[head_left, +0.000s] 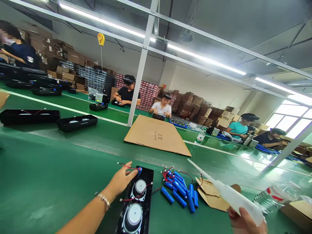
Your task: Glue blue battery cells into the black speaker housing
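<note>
A long black speaker housing lies lengthwise before me, holding two round speakers with red and black wires. At its far end sits a blue cylindrical battery. My left hand reaches over that end, fingers stretched and slightly apart, a fingertip at the battery. In my right hand is a white squeeze bottle with a long thin nozzle tilted up to the left. Between the hands lies a pile of blue batteries with red and black leads.
Torn cardboard and a clear water bottle lie at the right. A flat cardboard sheet rests beyond, beside a metal post. Two more housings are at the left. Several co-workers sit across the green bench.
</note>
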`<state>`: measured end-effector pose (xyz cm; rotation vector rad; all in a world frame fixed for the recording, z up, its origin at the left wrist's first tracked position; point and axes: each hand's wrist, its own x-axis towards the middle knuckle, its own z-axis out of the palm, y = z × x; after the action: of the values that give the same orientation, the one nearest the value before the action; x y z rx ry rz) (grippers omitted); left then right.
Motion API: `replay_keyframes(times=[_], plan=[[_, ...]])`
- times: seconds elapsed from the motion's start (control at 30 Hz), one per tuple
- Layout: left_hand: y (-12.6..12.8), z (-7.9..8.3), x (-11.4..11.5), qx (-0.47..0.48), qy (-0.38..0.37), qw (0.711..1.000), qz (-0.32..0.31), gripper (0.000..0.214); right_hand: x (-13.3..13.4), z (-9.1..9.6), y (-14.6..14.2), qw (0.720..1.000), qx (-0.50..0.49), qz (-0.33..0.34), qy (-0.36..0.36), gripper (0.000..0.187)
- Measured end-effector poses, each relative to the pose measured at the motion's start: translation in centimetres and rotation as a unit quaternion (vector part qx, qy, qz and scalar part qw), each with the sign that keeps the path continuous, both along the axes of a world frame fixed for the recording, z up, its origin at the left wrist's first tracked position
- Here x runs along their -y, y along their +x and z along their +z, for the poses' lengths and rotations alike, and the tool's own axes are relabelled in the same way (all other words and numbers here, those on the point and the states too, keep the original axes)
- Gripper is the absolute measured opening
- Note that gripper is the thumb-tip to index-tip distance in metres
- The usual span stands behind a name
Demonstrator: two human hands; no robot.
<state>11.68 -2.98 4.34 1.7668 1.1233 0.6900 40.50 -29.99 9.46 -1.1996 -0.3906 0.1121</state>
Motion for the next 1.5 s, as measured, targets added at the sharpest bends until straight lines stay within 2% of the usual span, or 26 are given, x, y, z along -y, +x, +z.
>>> replay_keyframes(times=[0.1,0.23,0.4,0.57,0.7,0.83,0.97,1.13,1.37,1.5], plan=[[-1.9,-1.0,2.2,0.025,-0.068,0.997,0.006,0.062,-2.3,1.4,-3.8,0.997,-0.029,0.07,0.016,0.056],[-2.9,-2.4,4.7,0.081,-0.1,0.991,-0.035,0.061,-5.7,1.6,-8.2,0.982,-0.038,0.174,0.057,0.053],[-3.1,-3.6,4.7,0.149,-0.103,0.981,-0.066,0.068,-9.8,1.9,-12.0,0.961,0.026,0.257,0.1,0.039],[-3.1,-4.0,4.0,0.135,-0.086,0.983,-0.084,0.066,-12.1,0.9,-12.8,0.963,0.087,0.247,0.063,0.048],[-3.1,-4.0,4.0,0.134,-0.089,0.983,-0.09,0.069,-13.6,0.1,-13.4,0.946,0.126,0.294,0.046,0.043],[-3.1,-4.0,4.0,0.146,-0.085,0.982,-0.084,0.067,-15.4,0.4,-14.6,0.927,0.171,0.33,0.045,0.038],[-3.0,-3.9,4.0,0.153,-0.084,0.982,-0.079,0.063,-16.8,1.3,-15.7,0.921,0.216,0.324,0.013,0.036],[-3.0,-4.1,4.1,0.163,-0.086,0.979,-0.084,0.061,-17.8,1.9,-16.3,0.905,0.279,0.32,-0.018,0.03],[-3.0,-4.3,3.9,0.161,-0.083,0.979,-0.091,0.057,-18.3,1.8,-16.6,0.897,0.283,0.338,-0.024,0.035],[-3.1,-4.1,4.1,0.153,-0.087,0.98,-0.09,0.056,-18.3,2.2,-16.9,0.891,0.292,0.347,-0.037,0.032]])
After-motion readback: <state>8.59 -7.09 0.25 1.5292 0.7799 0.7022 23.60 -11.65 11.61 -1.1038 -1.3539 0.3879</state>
